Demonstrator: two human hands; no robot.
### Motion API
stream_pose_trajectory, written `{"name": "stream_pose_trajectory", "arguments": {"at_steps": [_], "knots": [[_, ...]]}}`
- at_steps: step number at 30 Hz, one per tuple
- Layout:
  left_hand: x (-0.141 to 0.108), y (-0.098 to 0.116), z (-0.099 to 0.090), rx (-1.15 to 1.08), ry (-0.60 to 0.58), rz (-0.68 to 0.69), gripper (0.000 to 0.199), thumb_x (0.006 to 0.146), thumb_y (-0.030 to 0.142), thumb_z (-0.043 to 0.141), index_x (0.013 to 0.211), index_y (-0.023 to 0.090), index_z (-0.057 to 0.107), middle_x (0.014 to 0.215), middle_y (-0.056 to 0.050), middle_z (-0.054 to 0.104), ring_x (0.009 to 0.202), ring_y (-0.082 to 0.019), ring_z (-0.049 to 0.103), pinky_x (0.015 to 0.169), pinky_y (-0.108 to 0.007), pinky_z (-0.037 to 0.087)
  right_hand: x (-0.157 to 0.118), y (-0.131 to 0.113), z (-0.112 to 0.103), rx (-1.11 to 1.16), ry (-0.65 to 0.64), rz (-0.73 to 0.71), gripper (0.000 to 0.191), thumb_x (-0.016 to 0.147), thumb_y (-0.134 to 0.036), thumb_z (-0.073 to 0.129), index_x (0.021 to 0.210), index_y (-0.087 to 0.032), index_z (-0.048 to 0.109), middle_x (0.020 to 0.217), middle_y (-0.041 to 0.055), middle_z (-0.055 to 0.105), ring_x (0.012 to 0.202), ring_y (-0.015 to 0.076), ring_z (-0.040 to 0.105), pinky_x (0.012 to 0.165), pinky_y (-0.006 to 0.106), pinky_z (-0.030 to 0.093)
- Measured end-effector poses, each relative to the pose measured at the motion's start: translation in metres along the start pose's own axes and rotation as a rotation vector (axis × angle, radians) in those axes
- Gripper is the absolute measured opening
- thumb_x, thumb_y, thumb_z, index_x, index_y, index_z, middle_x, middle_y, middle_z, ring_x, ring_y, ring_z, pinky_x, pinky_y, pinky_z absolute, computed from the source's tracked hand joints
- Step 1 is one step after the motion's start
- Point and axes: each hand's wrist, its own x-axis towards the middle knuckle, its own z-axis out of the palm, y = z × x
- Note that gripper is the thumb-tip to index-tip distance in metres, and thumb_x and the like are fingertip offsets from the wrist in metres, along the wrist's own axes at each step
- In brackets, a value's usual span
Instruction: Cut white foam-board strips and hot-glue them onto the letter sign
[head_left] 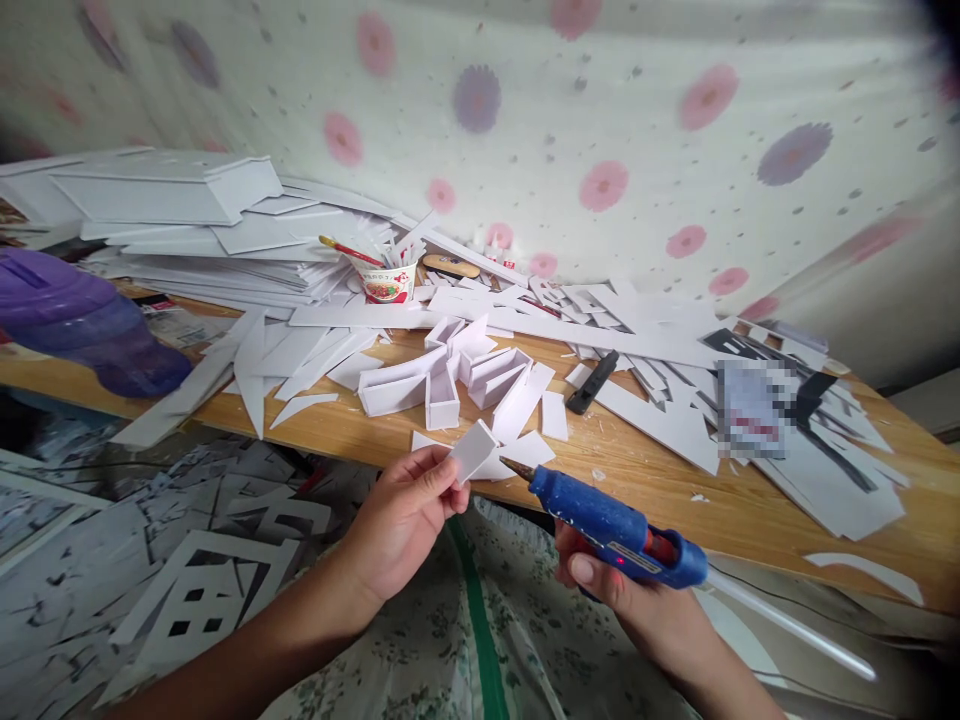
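Between the thumb and fingers of my left hand point(416, 515) is a small white rectangular foam board piece point(475, 452). My right hand point(622, 590) grips a blue hot glue gun point(607, 520) with a small red light lit on its side. The gun's metal nozzle point(517, 467) points left, close to the right edge of the piece but apart from it. A clear glue stick point(795, 620) sticks out of the gun's rear. Just beyond my hands, a folded white foam board shape point(442, 385) with several upright walls stands on the table.
A black utility knife point(592, 382) lies on the wooden table point(637, 440). White offcuts point(667, 420) spread to the right. At the left are stacked boards point(217, 265) and a purple bottle point(97, 325). A paper cup point(388, 283) holds thin strips. Scraps point(217, 590) cover the floor.
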Motion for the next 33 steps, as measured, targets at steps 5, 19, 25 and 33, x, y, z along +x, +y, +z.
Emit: {"name": "stream_pose_trajectory", "arguments": {"at_steps": [5, 19, 25, 33], "knots": [[-0.002, -0.005, 0.003, -0.183, 0.053, -0.094, 0.021, 0.067, 0.023, 0.081, 0.065, 0.014, 0.062, 0.060, 0.002, 0.054, 0.060, -0.008, 0.049, 0.057, -0.020, 0.041, 0.011, -0.010, 0.016, -0.090, 0.023, -0.179, 0.018, 0.082, -0.033, 0.063, 0.071, -0.022, 0.054, 0.074, -0.0003, 0.056, 0.066, 0.0144, 0.056, 0.060, 0.025, 0.044], [-0.006, -0.002, 0.005, -0.302, 0.056, -0.178, 0.026, 0.071, 0.021, 0.077, 0.066, 0.014, 0.053, 0.056, 0.006, 0.044, 0.049, -0.003, 0.037, 0.047, -0.015, 0.033, 0.013, -0.002, 0.023, -0.194, -0.052, -0.278, 0.011, 0.079, -0.015, 0.056, 0.076, -0.021, 0.048, 0.078, -0.0004, 0.050, 0.068, 0.0131, 0.051, 0.060, 0.025, 0.039], [-0.007, -0.001, 0.005, -0.332, 0.077, -0.191, 0.026, 0.071, 0.019, 0.078, 0.066, 0.014, 0.052, 0.054, 0.005, 0.046, 0.048, -0.004, 0.038, 0.047, -0.016, 0.034, 0.013, 0.001, 0.022, -0.195, -0.070, -0.275, 0.012, 0.078, -0.012, 0.056, 0.077, -0.021, 0.048, 0.078, -0.0006, 0.049, 0.068, 0.0129, 0.051, 0.060, 0.025, 0.039], [-0.007, -0.002, 0.003, -0.333, 0.010, -0.165, 0.025, 0.075, 0.020, 0.074, 0.064, 0.014, 0.053, 0.054, 0.004, 0.048, 0.049, -0.005, 0.041, 0.048, -0.017, 0.034, 0.014, 0.002, 0.021, -0.217, -0.037, -0.284, 0.012, 0.080, -0.015, 0.056, 0.075, -0.021, 0.047, 0.076, -0.0013, 0.049, 0.066, 0.0118, 0.050, 0.058, 0.024, 0.039]]}}
